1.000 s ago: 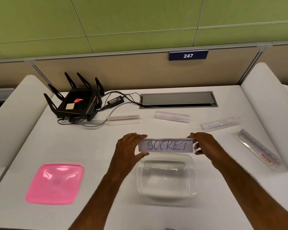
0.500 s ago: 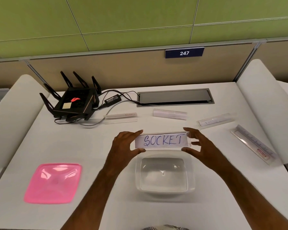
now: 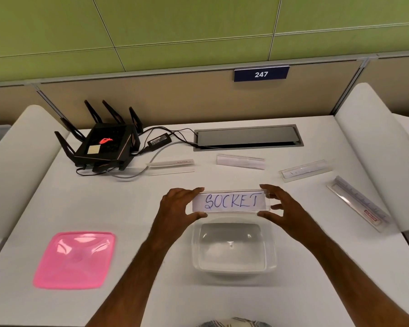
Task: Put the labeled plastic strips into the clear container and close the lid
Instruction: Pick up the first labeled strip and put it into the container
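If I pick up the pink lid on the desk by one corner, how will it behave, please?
The pink lid looks thin and glossy, so it is probably light and may bend a little when lifted by one corner. The shiny surface could be slippery. It lies flat on the desk, so it should slide, not roll.

Writing on the far-right strip (image 3: pixel 305 170) is too faint to read.
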Available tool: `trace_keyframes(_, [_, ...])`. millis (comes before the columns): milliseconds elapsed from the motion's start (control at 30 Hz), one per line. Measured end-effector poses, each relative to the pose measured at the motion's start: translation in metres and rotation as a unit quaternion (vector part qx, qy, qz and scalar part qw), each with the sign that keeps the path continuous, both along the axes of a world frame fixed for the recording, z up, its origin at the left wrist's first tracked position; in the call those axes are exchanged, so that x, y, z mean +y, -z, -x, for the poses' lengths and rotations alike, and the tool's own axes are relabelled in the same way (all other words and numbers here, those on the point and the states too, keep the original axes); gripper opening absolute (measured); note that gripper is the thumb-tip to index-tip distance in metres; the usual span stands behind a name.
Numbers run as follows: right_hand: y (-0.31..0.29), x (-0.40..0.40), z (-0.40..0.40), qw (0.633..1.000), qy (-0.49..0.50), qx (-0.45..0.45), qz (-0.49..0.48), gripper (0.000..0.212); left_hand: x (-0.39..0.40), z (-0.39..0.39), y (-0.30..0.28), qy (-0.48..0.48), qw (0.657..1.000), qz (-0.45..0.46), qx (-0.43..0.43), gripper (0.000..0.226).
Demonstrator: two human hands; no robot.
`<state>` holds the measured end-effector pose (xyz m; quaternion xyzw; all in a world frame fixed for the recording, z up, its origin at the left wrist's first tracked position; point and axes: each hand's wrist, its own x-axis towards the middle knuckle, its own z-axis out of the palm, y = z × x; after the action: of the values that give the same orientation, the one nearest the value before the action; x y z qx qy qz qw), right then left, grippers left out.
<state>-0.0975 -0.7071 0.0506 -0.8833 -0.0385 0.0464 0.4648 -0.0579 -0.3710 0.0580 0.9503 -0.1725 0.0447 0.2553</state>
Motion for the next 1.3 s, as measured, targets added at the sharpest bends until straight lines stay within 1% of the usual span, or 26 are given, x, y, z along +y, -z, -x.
trace_keyframes(133, [0.004,-0.005,0.005,1.0,0.005,0.014,0.016,0.071,-0.003,0.005,0.004,0.007,1.0,-0.007,0.013,0.073])
trace_keyframes(233, [0.01,-0.007,0.007,0.999,-0.017,0.014,0.025,0.063,-0.005,0.008,0.007,0.018,1.0,0.002,0.016,0.07])
trace_keyframes(367, [0.018,-0.009,0.013,0.997,-0.027,0.039,0.062,0.054,-0.006,0.014,0.01,0.048,0.997,0.022,0.048,0.064])
trace_keyframes(467, [0.023,-0.008,0.02,0.995,-0.042,0.03,0.086,0.057,-0.006,0.019,0.015,0.073,0.994,0.025,0.079,0.061])
trace_keyframes(567, [0.027,-0.006,0.026,0.991,-0.064,0.022,0.117,0.053,-0.007,0.023,0.02,0.092,0.989,0.026,0.114,0.064])
trace_keyframes(700, [0.034,-0.005,0.031,0.979,-0.091,0.014,0.179,0.05,-0.007,0.028,0.034,0.111,0.986,0.007,0.122,0.065])
trace_keyframes(800, [0.039,-0.001,0.033,0.975,-0.109,0.014,0.193,0.046,-0.008,0.029,0.045,0.104,0.986,0.012,0.131,0.062])
trace_keyframes(933, [0.045,0.002,0.032,0.97,-0.123,0.022,0.208,0.044,-0.009,0.03,0.054,0.091,0.988,0.0,0.125,0.062])
trace_keyframes(1033, [0.049,0.002,0.033,0.968,-0.121,0.002,0.221,0.044,-0.009,0.031,0.059,0.095,0.99,-0.001,0.102,0.063])
trace_keyframes(1133, [0.049,0.004,0.03,0.963,-0.126,-0.01,0.236,0.042,-0.009,0.03,0.063,0.091,0.991,0.01,0.098,0.064])
trace_keyframes(1233, [0.05,0.007,0.027,0.958,-0.129,-0.024,0.255,0.036,-0.01,0.028,0.066,0.095,0.992,0.005,0.087,0.064])
trace_keyframes(1300, [0.05,0.008,0.025,0.956,-0.116,-0.042,0.265,0.031,-0.012,0.025,0.066,0.101,0.993,-0.006,0.06,0.064])
